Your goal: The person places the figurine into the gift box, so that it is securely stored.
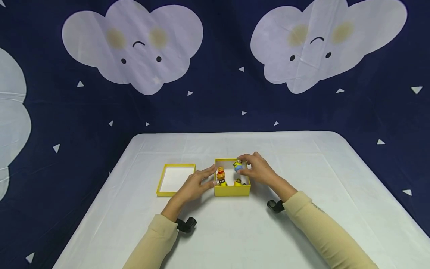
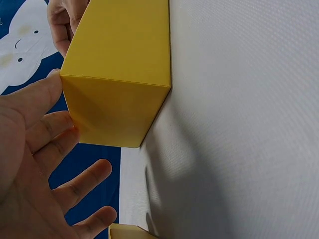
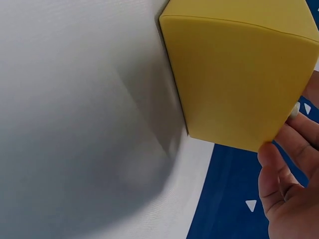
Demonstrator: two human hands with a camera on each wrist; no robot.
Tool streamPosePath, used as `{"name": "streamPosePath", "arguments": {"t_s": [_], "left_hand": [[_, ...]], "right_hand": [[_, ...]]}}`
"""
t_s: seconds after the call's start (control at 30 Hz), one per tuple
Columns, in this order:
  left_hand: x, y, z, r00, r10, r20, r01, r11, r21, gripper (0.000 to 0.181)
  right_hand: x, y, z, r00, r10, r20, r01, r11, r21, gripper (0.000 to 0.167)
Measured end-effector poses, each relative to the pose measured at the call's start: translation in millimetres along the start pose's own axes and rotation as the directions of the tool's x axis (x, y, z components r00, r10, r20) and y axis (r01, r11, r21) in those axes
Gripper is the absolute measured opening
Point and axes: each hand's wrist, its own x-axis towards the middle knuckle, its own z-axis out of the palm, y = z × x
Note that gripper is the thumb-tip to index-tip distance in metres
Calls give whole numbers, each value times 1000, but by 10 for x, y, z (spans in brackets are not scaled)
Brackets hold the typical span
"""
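A yellow open box [image 1: 232,191] with a white inside stands on the table. My right hand [image 1: 260,170] pinches a yellow-and-blue minion figurine [image 1: 238,165] between thumb and fingers at the box's back right; the box wall [image 3: 239,79] hides it in the right wrist view. With fingers spread, my left hand [image 1: 193,185] touches the box's left side, its thumb at the top edge in the left wrist view. Inside the box are an orange bear figurine [image 1: 220,173] in a red top, a dark-topped yellow figurine [image 1: 223,182] and another yellow figurine [image 1: 237,182], partly hidden by the front wall.
A shallow yellow-rimmed lid [image 1: 162,194], white inside up, lies left of the box, partly behind my left hand. White cloth covers the table [image 1: 231,235]. Behind it hangs a dark blue curtain [image 1: 221,97] with clouds and small triangles.
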Motion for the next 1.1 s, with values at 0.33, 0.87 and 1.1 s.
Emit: {"name": "streamPosePath", "arguments": {"t_s": [0.33, 0.87, 1.1], "left_hand": [[-2, 0, -2, 1000, -5, 6, 5, 1000, -12, 54], [0, 6, -9, 1000, 0, 11, 0, 1000, -18, 54], [-8, 8, -4, 1000, 1, 7, -1, 1000, -17, 54]], "right_hand": [[20, -7, 23, 999, 10, 37, -8, 999, -40, 51], [64, 1, 55, 998, -1, 65, 8, 994, -111, 50], [88, -26, 56, 997, -29, 72, 43, 979, -200, 47]]}}
